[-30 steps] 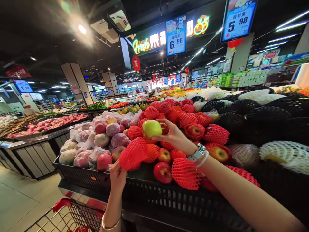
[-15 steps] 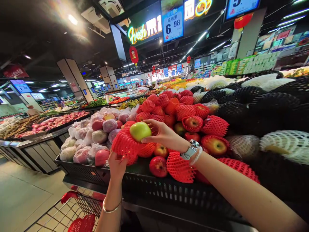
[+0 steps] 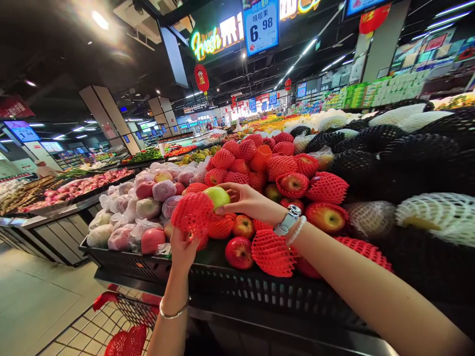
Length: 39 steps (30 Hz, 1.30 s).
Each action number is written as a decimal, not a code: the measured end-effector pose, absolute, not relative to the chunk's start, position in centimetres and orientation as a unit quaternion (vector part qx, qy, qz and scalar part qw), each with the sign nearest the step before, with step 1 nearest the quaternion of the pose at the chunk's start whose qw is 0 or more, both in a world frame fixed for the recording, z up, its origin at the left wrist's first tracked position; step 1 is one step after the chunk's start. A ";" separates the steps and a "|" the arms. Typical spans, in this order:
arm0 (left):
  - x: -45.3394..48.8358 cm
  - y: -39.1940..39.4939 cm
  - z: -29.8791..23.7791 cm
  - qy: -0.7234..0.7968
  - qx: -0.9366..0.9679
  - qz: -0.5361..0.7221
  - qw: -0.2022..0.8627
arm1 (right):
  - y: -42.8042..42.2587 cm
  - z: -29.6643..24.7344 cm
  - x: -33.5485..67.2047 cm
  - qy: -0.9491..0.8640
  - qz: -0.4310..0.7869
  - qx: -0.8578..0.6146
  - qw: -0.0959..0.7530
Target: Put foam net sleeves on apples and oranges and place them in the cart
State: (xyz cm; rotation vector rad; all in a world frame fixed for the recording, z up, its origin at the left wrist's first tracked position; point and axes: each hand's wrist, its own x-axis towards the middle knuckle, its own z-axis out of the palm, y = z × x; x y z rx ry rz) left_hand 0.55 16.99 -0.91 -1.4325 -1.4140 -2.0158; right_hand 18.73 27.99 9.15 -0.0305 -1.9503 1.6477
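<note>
Head view: our right hand (image 3: 247,200) grips a green apple (image 3: 218,196), thumb and fingers closed round its far side. Our left hand (image 3: 184,247) pinches a red foam net (image 3: 193,215) by its lower edge and holds it up. The net touches the apple's near side and hides part of it. Both hang over the front of a black crate (image 3: 260,291) heaped with red apples (image 3: 239,251); most sit in red nets, a few lie bare at the front. Left of these, along the same black front, lies bagged fruit (image 3: 148,207) in thin plastic. To the right, fruit in black sleeves (image 3: 393,158) and white sleeves (image 3: 434,217) fills the next bins. Below our left wrist stands a wire cart (image 3: 85,331) with a loose net (image 3: 126,341) lying in it.
</note>
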 end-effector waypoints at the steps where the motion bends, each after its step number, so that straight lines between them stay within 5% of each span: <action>1: 0.5 16.8 -0.7 -0.498 -0.506 -0.691 0.135 | 28.1 9.1 18.7 -0.738 0.609 -0.005 0.291; 7: 0.1 16.2 0.9 -0.544 -0.548 -0.632 0.067 | 28.3 9.5 19.3 -0.778 0.553 0.073 0.290; 15: -0.1 16.1 -0.6 -0.529 -0.516 -0.618 0.267 | 27.7 9.5 19.6 -0.841 0.455 0.067 0.284; 24: 0.9 17.3 -0.9 -0.499 -0.538 -0.645 0.214 | 27.2 8.2 18.2 -0.771 0.526 -0.010 0.358; 33: 2.1 16.9 0.6 -0.515 -0.595 -0.467 0.404 | 28.0 7.8 17.9 -0.768 0.492 -0.158 0.378; 39: 2.2 16.0 2.3 -0.533 -0.586 -0.451 0.411 | 28.0 7.7 17.9 -0.779 0.471 -0.149 0.385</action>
